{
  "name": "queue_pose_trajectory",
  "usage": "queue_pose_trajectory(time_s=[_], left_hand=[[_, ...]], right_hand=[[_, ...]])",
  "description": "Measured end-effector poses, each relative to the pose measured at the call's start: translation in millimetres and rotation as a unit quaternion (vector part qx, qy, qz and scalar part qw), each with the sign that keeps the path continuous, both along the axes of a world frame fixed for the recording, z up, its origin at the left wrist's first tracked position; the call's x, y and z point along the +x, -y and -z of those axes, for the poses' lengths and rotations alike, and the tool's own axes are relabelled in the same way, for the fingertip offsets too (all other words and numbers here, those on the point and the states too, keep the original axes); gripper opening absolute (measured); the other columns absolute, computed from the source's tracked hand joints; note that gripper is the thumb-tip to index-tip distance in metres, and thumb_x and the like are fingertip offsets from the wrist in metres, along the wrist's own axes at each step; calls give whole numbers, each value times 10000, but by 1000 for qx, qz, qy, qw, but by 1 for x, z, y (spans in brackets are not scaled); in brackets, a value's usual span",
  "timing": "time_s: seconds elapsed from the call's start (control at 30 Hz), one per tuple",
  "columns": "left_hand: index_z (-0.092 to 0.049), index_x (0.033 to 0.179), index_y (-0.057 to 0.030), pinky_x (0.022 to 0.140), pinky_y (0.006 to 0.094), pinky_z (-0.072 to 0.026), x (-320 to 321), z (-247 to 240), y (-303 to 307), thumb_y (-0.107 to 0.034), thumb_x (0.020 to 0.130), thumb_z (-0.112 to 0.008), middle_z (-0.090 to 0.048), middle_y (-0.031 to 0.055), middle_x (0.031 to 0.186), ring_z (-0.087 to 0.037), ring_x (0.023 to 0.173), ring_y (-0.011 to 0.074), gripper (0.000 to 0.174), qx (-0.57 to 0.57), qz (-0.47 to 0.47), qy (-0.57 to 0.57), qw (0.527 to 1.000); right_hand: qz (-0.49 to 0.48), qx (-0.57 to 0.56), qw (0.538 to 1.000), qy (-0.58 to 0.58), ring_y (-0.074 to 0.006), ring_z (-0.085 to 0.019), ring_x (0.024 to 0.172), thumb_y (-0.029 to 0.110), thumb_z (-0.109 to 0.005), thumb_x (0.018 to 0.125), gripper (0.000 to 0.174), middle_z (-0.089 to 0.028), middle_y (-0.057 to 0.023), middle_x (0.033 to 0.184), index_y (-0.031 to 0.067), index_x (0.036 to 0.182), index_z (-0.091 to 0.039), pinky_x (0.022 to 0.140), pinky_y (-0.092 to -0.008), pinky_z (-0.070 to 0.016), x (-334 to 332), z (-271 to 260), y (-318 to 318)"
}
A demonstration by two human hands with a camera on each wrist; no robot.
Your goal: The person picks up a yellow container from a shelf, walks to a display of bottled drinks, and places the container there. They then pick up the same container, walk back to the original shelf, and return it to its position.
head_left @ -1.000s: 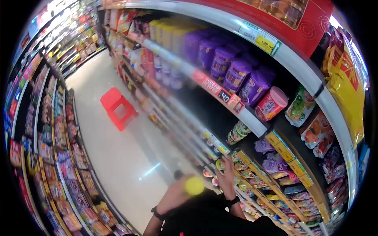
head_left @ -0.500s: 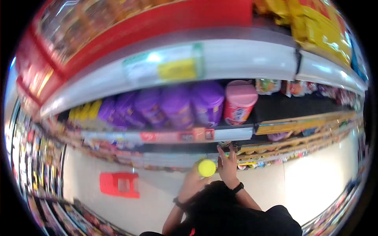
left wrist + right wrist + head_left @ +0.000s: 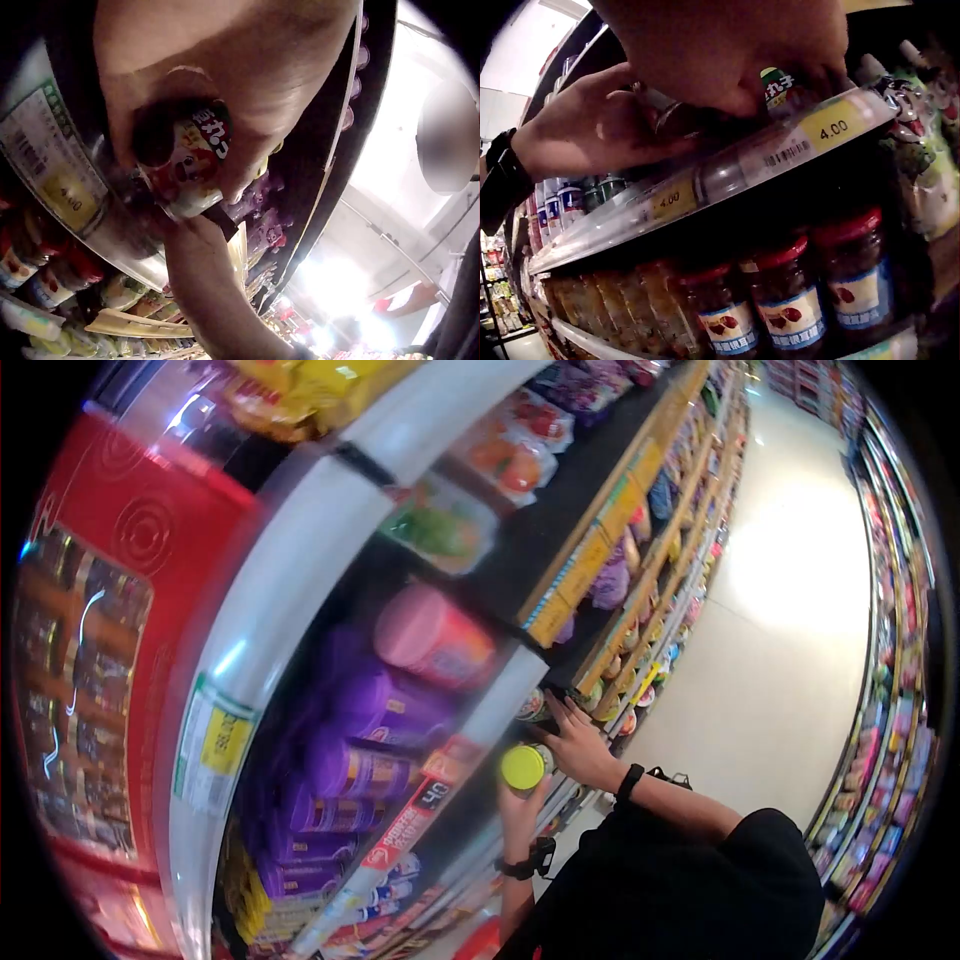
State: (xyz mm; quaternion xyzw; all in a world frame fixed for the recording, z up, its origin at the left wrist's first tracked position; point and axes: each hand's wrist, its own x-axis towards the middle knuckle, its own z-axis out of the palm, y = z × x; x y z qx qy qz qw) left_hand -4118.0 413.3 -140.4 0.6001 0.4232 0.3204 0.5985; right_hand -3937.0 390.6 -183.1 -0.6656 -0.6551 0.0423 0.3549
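Observation:
My left hand (image 3: 518,822) grips a small jar with a yellow lid (image 3: 522,768) in front of the shelf. In the left wrist view a printed label with a cartoon figure (image 3: 187,161) shows between that hand's fingers. Just to the right, my right hand (image 3: 585,750) reaches to the shelf edge with fingers extended and thumb spread. Its fingertips are at a similar small can (image 3: 533,705) standing on the shelf. The right wrist view shows a green-and-yellow label (image 3: 776,88) beyond the fingers, over a 4.00 price tag (image 3: 829,131); the fingers partly cover it.
Purple canisters (image 3: 360,770) and a pink-lidded tub (image 3: 430,635) stand on the shelf above. Red-lidded jars (image 3: 784,300) line the shelf below. A wooden-edged rack (image 3: 600,540) with bagged goods adjoins it. The aisle floor (image 3: 790,550) runs along the right, facing another shelf.
The head view has swung round along the shelf to the right. The left hand, still holding the yellow-lidded jar, is now nearer the shelf. The right hand stays at the shelf edge.

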Motion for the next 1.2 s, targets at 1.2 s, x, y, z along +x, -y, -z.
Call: queue_pose_trajectory(time_s=[1.2], left_hand=[[-458, 1490, -28, 1103, 437, -454, -6, 27, -41, -107, 937, -754, -574, 131, 1440, -578, 1277, 280, 632, -14, -144, 24, 989]], right_hand=[[20, 85, 996, -36, -457, -514, 1330, 163, -638, 808, 311, -579, -291, 1347, -8, 1059, -704, 1148, -537, -422, -14, 15, -77]])
